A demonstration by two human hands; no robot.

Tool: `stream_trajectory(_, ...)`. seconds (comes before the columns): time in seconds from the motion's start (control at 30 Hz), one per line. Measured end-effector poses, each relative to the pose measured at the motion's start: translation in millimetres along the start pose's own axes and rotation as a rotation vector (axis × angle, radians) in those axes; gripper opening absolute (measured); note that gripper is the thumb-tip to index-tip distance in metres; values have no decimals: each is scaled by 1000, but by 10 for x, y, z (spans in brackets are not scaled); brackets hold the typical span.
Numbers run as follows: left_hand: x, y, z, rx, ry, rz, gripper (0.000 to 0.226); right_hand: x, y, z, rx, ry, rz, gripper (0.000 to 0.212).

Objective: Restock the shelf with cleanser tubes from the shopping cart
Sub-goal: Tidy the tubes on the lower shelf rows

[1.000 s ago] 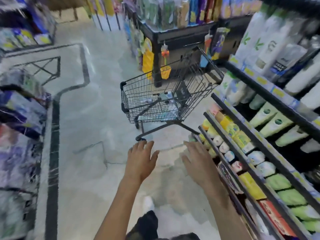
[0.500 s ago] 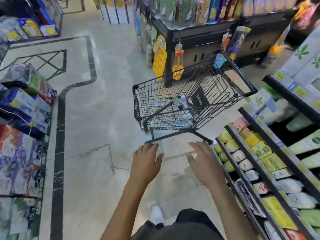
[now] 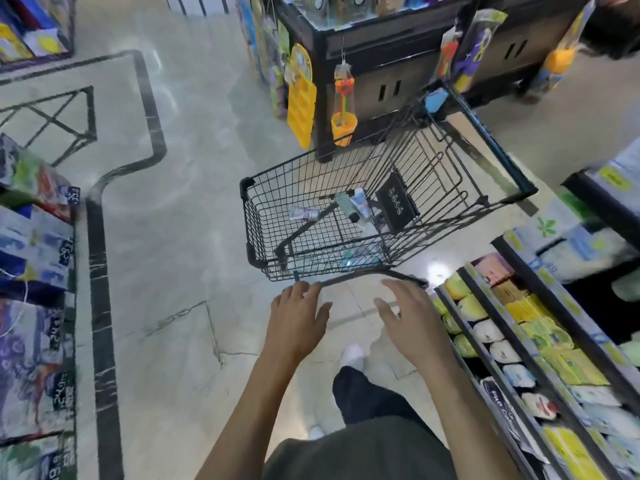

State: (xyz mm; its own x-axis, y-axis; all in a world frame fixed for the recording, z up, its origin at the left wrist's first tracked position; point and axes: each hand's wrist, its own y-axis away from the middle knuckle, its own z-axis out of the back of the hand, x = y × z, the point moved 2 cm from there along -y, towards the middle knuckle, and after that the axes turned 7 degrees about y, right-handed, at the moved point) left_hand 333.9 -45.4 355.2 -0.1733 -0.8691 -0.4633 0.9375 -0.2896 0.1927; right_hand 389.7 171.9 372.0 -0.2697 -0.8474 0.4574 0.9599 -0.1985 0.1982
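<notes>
A black wire shopping cart (image 3: 263,216) stands on the floor ahead of me. Inside it lie a few cleanser tubes: a silver one (image 3: 303,213), a grey-green one (image 3: 346,204) and a white-blue one (image 3: 360,201) leaning together, with more pale tubes (image 3: 356,259) on the cart's floor. My left hand (image 3: 298,318) and my right hand (image 3: 410,320) hover palm-down with fingers spread, just short of the cart's near lower bar (image 3: 360,276). Neither hand holds anything. The shelf (image 3: 485,344) with packaged goods runs along my right.
A black display stand (image 3: 367,77) with hanging yellow and orange goods stands right behind the cart. Stacked printed packs (image 3: 34,244) line the left edge. Pale tiled floor (image 3: 166,237) with a dark border stripe lies between. My dark trouser leg (image 3: 360,393) and white shoe are below.
The view has tilted down and moved closer to the cart. Both hands have stayed open and spread, now nearer to the cart's near bar.
</notes>
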Motion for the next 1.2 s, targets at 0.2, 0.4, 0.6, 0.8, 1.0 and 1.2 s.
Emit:
stream_trajectory(0.2, -45, -851, 123, 13, -1, 64, 44, 75, -1077, 199, 62, 17, 48, 49)
stream_trajectory(0.4, 91, -1533, 160, 18, 44, 177, 48, 180, -2117, 110, 154, 83, 125, 46)
stream_trajectory(0.6, 417, -2375, 65, 46, 136, 289, 50, 228, -3032, -134, 221, 106, 89, 47)
stream_trajectory(0.8, 852, -3328, -242, 125, 280, 415, 46, 177, -3916, -585, 273, 109, -42, 48)
stream_trajectory(1.0, 1259, -4250, -741, 152, 585, 707, 48, -81, -4776, -1199, 312, 108, -144, 51)
stream_trajectory(1.2, 1626, -5095, -1466, 82, 970, 1076, 17, -558, -5549, -1876, 337, 111, -243, 37)
